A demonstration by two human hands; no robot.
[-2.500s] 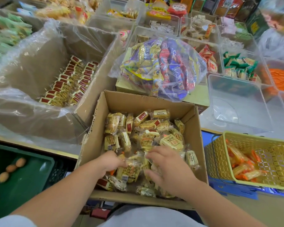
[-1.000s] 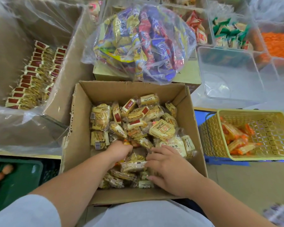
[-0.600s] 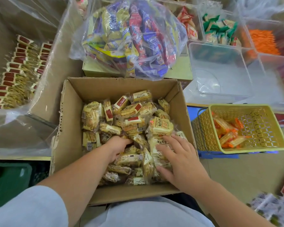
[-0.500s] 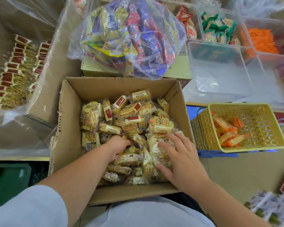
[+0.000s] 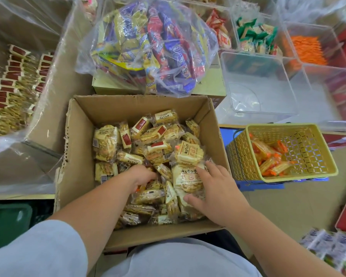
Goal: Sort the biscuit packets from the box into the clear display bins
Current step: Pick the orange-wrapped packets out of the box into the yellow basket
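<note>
Inside the cardboard box (image 5: 82,140), my right hand (image 5: 218,190) lies spread on the biscuit packets (image 5: 158,145); my left hand (image 5: 140,176) has its fingers buried, grip unseen. Slippery wrappers may slip before reaching the clear bin (image 5: 268,92).

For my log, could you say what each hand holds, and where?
Right hand lies spread on the large packet at its right edge, no closed grip; left hand digs into the packets, grip hidden.

On my feed the counter (image 5: 28,196) carries a plastic-lined carton (image 5: 54,108) at left, a flat yellow-green box (image 5: 210,84) mid-way (a bag of snacks (image 5: 148,47) sits on it), and clear bins (image 5: 258,90) at right.
</note>
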